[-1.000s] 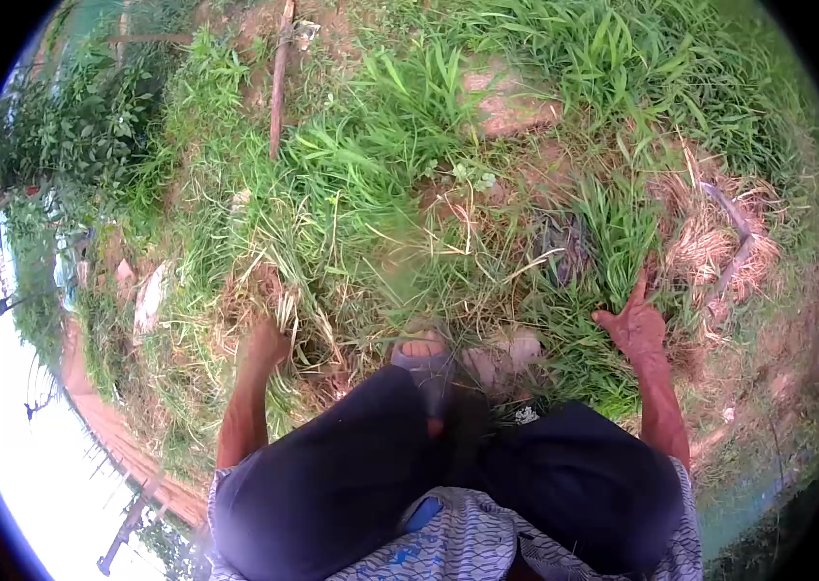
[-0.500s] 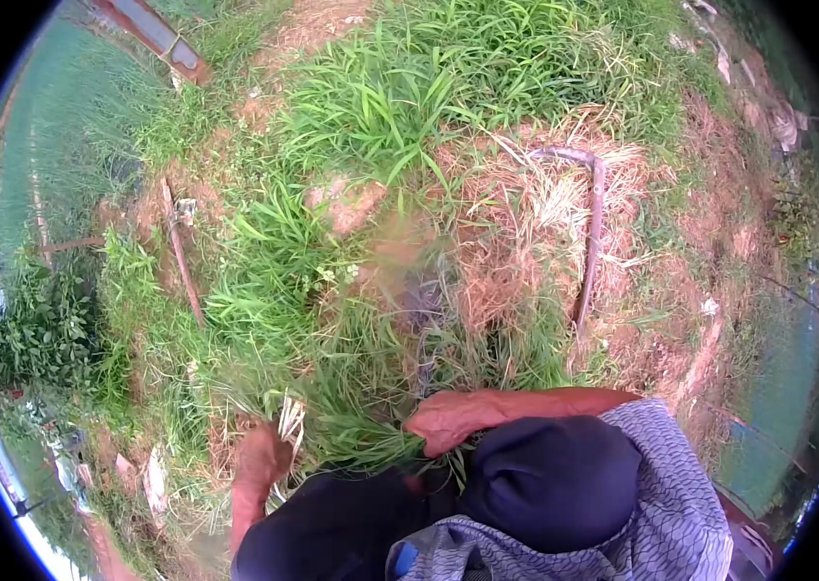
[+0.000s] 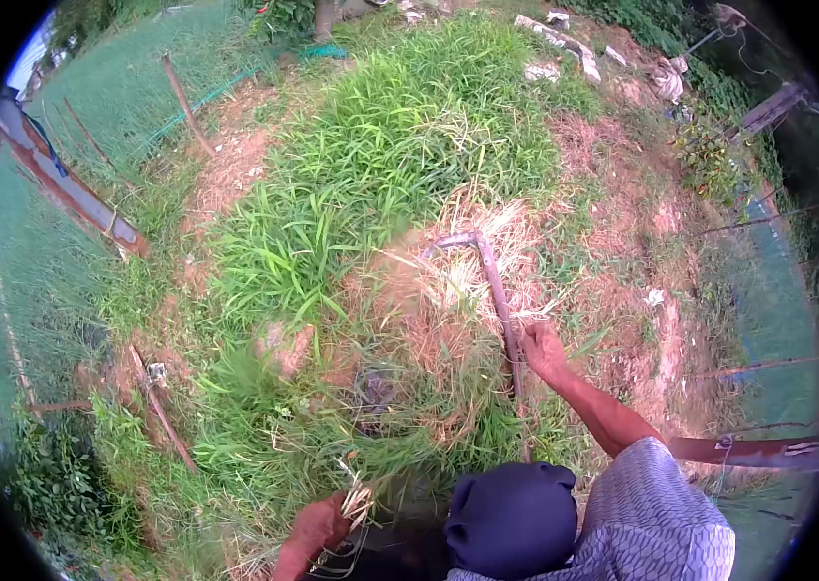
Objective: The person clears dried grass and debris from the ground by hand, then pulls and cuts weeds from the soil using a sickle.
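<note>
My left hand [image 3: 320,523], low in the view, is closed round a bunch of dry straw [image 3: 357,502] mixed with some green grass. Further right, my right hand [image 3: 543,351] is beside a bent, hook-shaped metal tool [image 3: 497,290] that lies across dry straw on the ground. Its fingers are bent next to the shaft; whether they touch or grip it is not clear. Cut grass [image 3: 429,450] lies loose between my two hands. Just above my left hand a dark object [image 3: 376,389] sits partly covered in the grass.
Tall green grass [image 3: 361,165] grows ahead. A rusty metal post [image 3: 71,184] leans at the upper left, a wooden stick [image 3: 163,412] lies at the left, and a flat stone [image 3: 284,349] sits among the grass. A rusty pole [image 3: 758,453] extends at the right. Green netting [image 3: 42,281] borders the left side.
The view has turned toward the right. My right hand has gone from the grass near my knees out to the bent tool. My left hand still holds the straw bunch.
</note>
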A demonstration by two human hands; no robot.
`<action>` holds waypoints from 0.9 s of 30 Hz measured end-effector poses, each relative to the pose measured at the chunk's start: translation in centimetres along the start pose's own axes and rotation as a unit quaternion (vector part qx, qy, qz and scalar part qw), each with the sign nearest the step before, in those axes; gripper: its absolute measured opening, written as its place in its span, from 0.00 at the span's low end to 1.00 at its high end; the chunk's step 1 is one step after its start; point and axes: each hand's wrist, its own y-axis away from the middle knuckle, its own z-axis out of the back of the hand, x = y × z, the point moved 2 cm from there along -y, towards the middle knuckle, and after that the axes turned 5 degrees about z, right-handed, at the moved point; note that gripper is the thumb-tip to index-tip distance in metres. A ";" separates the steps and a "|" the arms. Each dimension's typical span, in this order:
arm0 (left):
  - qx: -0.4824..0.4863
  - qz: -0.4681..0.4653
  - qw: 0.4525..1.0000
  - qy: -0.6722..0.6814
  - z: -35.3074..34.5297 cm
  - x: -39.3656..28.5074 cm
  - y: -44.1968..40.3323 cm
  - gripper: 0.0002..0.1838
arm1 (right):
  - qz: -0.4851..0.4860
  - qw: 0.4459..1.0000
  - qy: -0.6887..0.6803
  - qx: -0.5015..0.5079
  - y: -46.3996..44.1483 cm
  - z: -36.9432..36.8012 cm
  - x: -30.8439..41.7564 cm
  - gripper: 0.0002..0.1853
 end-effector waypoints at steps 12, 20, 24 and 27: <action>-0.030 0.124 0.991 0.026 4.2 -3.1 1.9 0.19 | -0.161 0.956 -0.191 0.154 2.6 -4.8 -3.0 0.16; -0.015 0.083 0.996 0.029 3.7 -5.2 5.5 0.19 | -0.176 0.940 -0.292 0.009 0.4 0.0 -5.6 0.17; -0.009 0.071 0.997 0.029 3.7 -4.8 8.1 0.19 | -0.103 0.981 -0.163 -0.004 -1.6 3.7 -2.9 0.15; -0.009 0.054 0.998 0.023 3.9 -4.4 9.2 0.19 | -0.030 0.997 -0.067 -0.019 -3.1 3.1 -4.4 0.17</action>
